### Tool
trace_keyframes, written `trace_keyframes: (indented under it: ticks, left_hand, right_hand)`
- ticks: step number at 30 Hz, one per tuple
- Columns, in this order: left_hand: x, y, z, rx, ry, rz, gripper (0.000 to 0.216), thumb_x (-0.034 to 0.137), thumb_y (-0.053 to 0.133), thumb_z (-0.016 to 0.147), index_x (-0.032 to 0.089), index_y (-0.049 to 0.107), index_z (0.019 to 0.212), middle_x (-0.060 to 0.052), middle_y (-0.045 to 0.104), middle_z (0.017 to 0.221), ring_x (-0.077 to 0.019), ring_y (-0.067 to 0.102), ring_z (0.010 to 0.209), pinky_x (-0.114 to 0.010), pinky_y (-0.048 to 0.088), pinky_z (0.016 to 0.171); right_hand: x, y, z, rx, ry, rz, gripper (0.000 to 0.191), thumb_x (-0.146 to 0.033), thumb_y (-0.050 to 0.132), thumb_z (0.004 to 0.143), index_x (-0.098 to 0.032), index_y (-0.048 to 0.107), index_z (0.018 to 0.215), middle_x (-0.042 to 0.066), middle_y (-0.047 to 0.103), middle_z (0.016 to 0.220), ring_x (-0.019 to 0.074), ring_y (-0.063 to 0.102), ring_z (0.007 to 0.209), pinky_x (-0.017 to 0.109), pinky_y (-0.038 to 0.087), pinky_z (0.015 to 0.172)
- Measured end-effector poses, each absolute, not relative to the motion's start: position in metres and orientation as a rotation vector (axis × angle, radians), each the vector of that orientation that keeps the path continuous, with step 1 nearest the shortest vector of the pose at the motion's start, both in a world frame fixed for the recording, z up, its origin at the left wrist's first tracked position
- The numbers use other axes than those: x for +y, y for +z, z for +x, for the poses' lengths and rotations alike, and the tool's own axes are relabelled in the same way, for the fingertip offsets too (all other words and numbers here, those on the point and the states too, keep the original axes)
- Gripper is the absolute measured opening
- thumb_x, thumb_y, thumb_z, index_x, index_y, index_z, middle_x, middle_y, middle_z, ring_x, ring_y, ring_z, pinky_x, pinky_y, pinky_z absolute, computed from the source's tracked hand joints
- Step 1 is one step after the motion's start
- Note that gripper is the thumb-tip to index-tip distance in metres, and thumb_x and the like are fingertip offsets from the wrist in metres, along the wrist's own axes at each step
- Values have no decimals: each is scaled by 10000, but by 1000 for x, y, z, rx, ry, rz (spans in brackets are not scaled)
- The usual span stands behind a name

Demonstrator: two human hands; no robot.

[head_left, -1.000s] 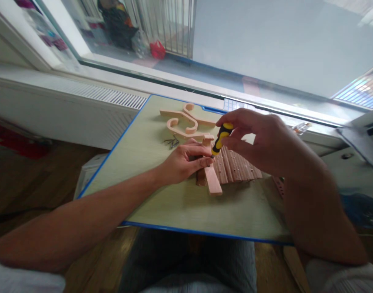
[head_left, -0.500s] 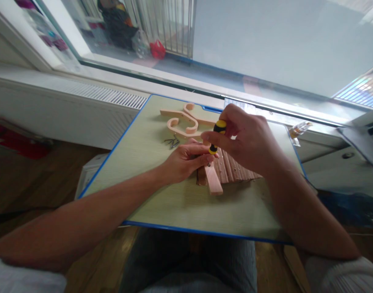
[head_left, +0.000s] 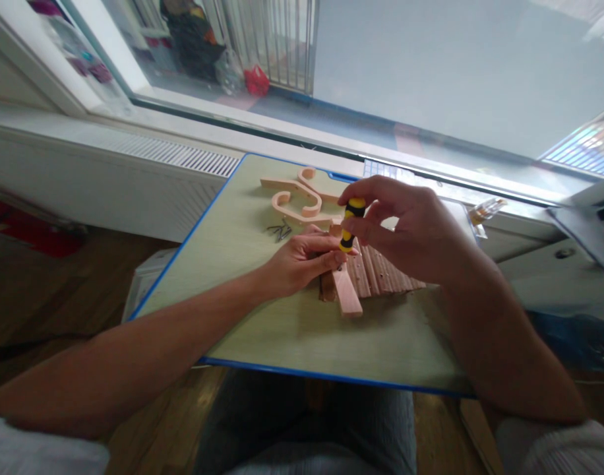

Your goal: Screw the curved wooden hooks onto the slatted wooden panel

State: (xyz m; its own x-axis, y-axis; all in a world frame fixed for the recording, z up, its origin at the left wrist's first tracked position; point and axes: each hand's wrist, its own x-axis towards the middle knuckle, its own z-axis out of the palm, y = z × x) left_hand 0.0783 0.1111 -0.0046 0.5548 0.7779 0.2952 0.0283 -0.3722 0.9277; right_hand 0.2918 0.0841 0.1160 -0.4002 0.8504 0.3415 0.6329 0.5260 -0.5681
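Observation:
My right hand (head_left: pixel 398 221) grips the yellow and black handle of a screwdriver (head_left: pixel 353 218), held nearly upright with its tip pointing down. Below it lies a pale wooden piece (head_left: pixel 348 297), with a small dark screw or hole near the screwdriver's tip; I cannot tell which. My left hand (head_left: pixel 304 260) is closed at the wooden piece, thumb and fingers pinching around the screwdriver's lower end. Under the wood is a sheet of brown corrugated cardboard (head_left: pixel 381 274). Several loose screws (head_left: pixel 281 230) lie left of my fingers.
Curved wooden hook pieces (head_left: pixel 297 214) lie toward the back of the pale, blue-edged table (head_left: pixel 262 323). A large window (head_left: pixel 430 72) rises behind it. A radiator (head_left: pixel 173 155) stands to the left, and a clear plastic item (head_left: pixel 487 211) sits off the right edge.
My right fingers have shifted on the screwdriver handle, opening from a tight curl to a looser fingertip grip. My left hand and the wood have stayed nearly still.

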Motion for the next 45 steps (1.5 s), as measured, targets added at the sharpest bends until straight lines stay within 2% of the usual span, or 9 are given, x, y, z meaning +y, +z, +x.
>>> trace_keyframes:
  ticks: [6,17,20,25,31,35,39,42,45]
  left_hand:
    - [108,-9,81,719,938,1682,301,512,869,945,233,916,1049,-73,768,1018,-210,670,983,-343,567,875]
    - [108,-18,82,696,966,1660,349,536,843,978,192,904,999,-66,759,896,-184,667,863,-306,585,766]
    - [110,-18,82,686,968,1701,346,530,811,1012,202,919,986,-82,789,941,-189,680,876,-322,588,799]
    - [113,-16,81,643,1007,1804,284,487,777,1049,251,932,1082,-81,794,970,-213,668,967,-371,566,932]
    - [111,-9,79,665,970,1829,288,479,834,997,243,917,1142,-70,762,984,-202,662,954,-346,564,895]
    - [107,-10,82,663,987,1661,356,525,882,939,222,894,1126,-43,723,962,-150,635,820,-284,550,743]
    - [106,-17,85,635,978,1564,441,624,829,965,188,873,1021,-54,720,926,-153,644,799,-294,570,730]
    - [107,-21,84,631,950,1561,473,645,810,977,176,867,995,-75,729,951,-176,671,857,-314,590,773]
    - [109,-20,83,603,936,1541,463,638,783,1003,187,873,1062,-82,733,1025,-186,679,919,-326,584,825]
  right_hand:
    - [82,110,286,-2139,318,-1260,206,-378,778,951,-227,693,1063,15,710,902,179,639,785,365,514,713]
    - [81,111,283,-2114,204,-1293,275,-432,851,903,-224,678,955,-25,608,773,143,512,710,331,428,646]
    - [84,114,291,-2132,304,-1243,363,-501,893,888,-193,718,965,-1,681,826,137,572,718,326,458,649]
    - [82,125,310,-2214,608,-1120,416,-381,839,949,-223,793,1332,69,828,1226,186,775,855,348,596,724]
    - [81,125,308,-2208,488,-1153,258,-401,829,971,-216,843,1151,36,842,1028,185,783,818,322,569,690]
    - [80,120,294,-2178,399,-1180,245,-393,871,925,-186,759,990,11,758,862,156,692,756,312,498,669]
    - [79,115,284,-2104,332,-1226,269,-366,894,885,-203,683,918,-16,675,780,131,586,698,318,441,635]
    - [81,115,286,-2104,337,-1232,303,-412,907,875,-202,695,924,-18,679,789,128,596,691,318,454,629]
    - [81,119,294,-2128,453,-1176,346,-435,900,888,-183,770,1086,33,794,1007,146,695,744,323,534,655]
